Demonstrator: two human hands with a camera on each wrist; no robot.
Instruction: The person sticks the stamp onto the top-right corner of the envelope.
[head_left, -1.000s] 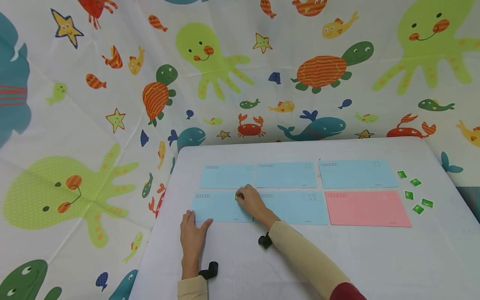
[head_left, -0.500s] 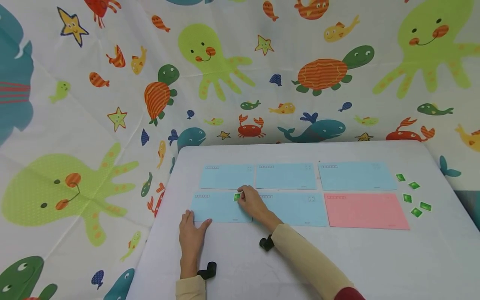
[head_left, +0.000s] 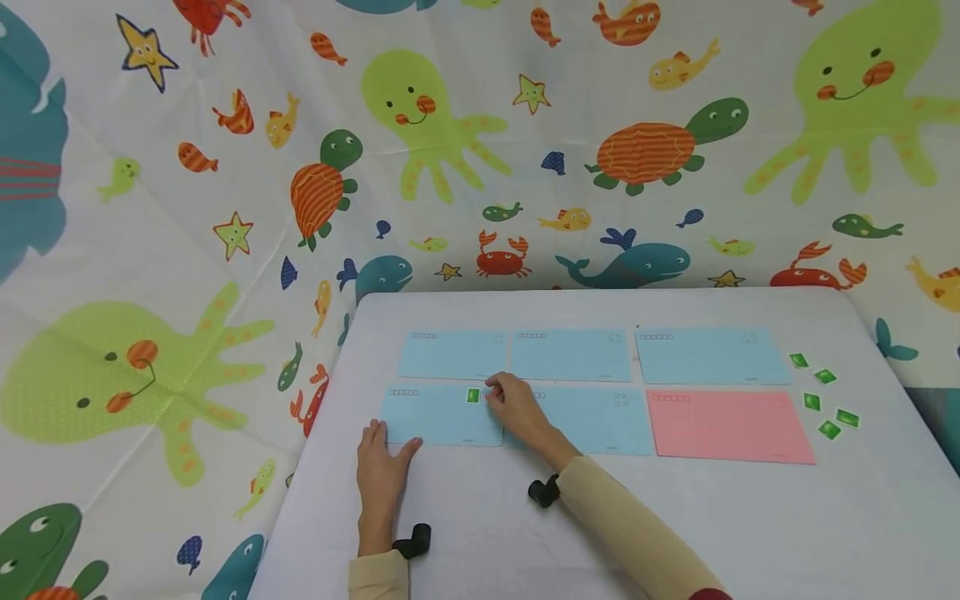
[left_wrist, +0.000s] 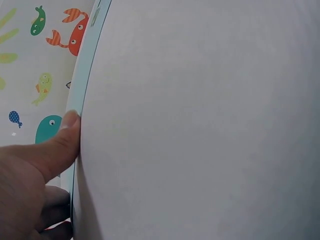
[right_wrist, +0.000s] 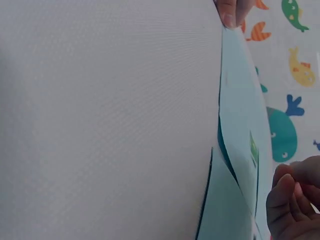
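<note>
Six envelopes lie in two rows on the white table in the head view, five blue and one pink; one green stamp sits at the upper right corner of the front-left blue envelope; your left hand rests ungripping at that envelope's lower left corner, thumb spread; your right hand is just beside the stamp, apart from it; five loose green stamps lie at the far right. The left wrist view shows your thumb on the envelope's edge; your other fingers are partly hidden. The right wrist view shows your right fingers bent, thumb by forefinger, nothing visible between them; whether they pinch cannot be told. Judged from this, stamp placement on this envelope is finishing; the next move calls for checking adhesion, then fetching another stamp.
</note>
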